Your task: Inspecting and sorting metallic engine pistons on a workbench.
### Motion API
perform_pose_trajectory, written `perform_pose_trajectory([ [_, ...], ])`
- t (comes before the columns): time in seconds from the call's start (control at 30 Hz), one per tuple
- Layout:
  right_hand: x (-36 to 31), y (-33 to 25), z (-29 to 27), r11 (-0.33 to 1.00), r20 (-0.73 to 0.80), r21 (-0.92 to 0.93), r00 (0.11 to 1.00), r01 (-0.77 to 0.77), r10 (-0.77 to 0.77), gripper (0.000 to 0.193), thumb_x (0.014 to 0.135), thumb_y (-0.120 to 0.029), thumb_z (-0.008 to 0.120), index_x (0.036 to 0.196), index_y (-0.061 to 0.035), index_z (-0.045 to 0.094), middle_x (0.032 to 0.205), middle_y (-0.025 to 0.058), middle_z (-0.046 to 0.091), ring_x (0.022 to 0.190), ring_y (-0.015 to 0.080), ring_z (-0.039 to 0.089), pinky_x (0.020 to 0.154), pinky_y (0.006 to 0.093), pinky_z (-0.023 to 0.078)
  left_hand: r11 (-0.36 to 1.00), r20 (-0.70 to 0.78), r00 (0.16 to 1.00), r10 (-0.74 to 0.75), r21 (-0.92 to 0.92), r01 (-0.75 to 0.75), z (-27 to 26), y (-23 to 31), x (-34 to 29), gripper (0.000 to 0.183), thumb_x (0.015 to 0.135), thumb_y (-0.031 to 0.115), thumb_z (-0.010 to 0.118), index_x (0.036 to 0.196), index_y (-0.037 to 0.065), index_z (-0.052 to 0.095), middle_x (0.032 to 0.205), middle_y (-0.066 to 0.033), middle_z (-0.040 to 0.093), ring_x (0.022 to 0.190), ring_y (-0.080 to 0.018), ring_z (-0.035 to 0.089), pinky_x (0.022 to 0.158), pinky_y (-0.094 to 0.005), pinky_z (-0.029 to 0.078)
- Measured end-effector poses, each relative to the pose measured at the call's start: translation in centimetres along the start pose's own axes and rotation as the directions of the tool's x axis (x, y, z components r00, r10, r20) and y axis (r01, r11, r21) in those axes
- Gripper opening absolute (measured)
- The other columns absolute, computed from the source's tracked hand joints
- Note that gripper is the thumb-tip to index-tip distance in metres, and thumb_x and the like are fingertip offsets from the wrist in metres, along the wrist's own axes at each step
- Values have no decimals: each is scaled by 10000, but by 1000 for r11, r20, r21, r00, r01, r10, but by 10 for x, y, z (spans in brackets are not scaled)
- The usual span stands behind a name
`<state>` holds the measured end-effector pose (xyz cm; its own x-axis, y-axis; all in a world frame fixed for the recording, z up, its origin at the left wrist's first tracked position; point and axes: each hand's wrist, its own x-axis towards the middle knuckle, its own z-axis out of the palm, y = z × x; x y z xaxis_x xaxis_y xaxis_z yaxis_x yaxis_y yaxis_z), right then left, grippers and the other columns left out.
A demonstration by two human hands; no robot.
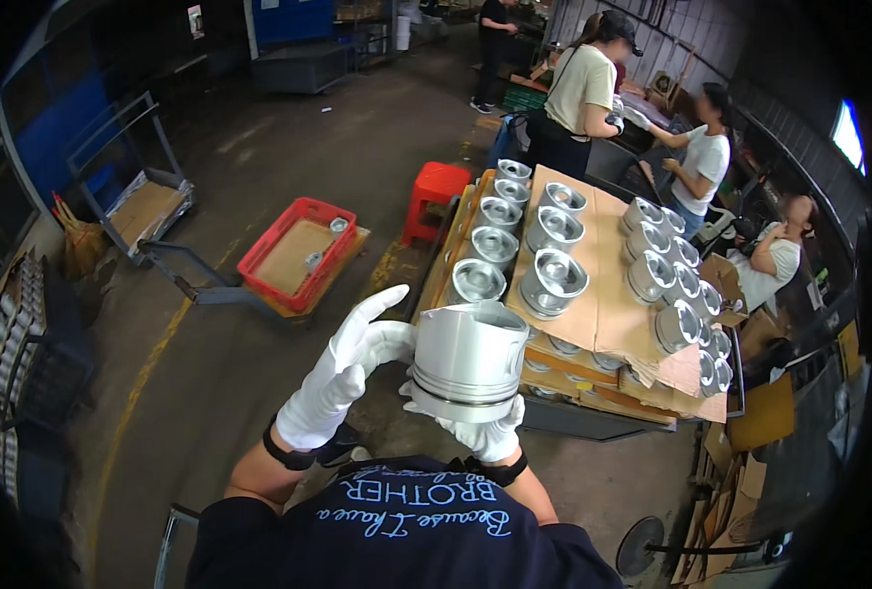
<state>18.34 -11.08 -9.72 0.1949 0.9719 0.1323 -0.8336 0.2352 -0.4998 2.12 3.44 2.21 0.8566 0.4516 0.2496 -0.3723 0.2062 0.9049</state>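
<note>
A silvery metal engine piston [465,358] is held up in front of my chest, its grooved ring end downward. My right hand [490,432], in a white glove, supports it from below, with most of its fingers hidden under the piston. My left hand [333,378], also gloved in white, is beside the piston's left side with fingers spread. One left finger reaches the piston's edge; whether it touches I cannot tell. Just beyond stand rows of similar pistons [556,280] on cardboard sheets [598,226], stacked in layers on a cart.
A red crate [299,250] with a few metal parts sits on a low trolley at left, near a red stool [426,201]. A frame cart [146,206] stands farther left. Several people, one in a cream shirt [583,93], are beyond the piston cart. Flattened cardboard [726,510] leans at lower right.
</note>
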Motion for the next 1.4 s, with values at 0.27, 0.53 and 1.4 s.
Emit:
perform_pose_trajectory([
  [0.27, 3, -21, 32, 759, -15, -601, 945, 252, -326, 1149, 571, -413, 956, 1465, -26, 347, 1414, 141, 478, 1310, 264, 479, 1106, 421, 396, 964, 117, 992, 38, 258, -68, 6, -3, 9, 1398, 515, 536, 953, 1548, 8, 173, 1508, -152, 379, 1408, -252, 363, 1148, -397, 297],
  [0.53, 7, -43, 76, -191, 576, -812, 705, 551, -414, 1083, 533, -378, 973, 1363, 47, 422, 1295, 241, 559, 1154, 368, 603, 985, 434, 475, 954, 228, 927, 297, -43, -295, -11, -55, 13, 734, 773, 154, 827, 1389, 94, 433, 1367, -179, 497, 1288, -287, 502, 1103, -438, 404],
  [1.4, -31, -92, 39, -133, 192, -977, 957, 165, -219, 1209, 507, -623, 900, 1401, 53, 448, 1346, 227, 561, 1277, 376, 527, 1097, 433, 383, 808, 148, 969, 199, 535, -247, 26, -55, 20, 1385, 507, 340, 985, 1531, -1, 117, 1375, -157, 491, 1266, -252, 514, 1093, -395, 389],
])
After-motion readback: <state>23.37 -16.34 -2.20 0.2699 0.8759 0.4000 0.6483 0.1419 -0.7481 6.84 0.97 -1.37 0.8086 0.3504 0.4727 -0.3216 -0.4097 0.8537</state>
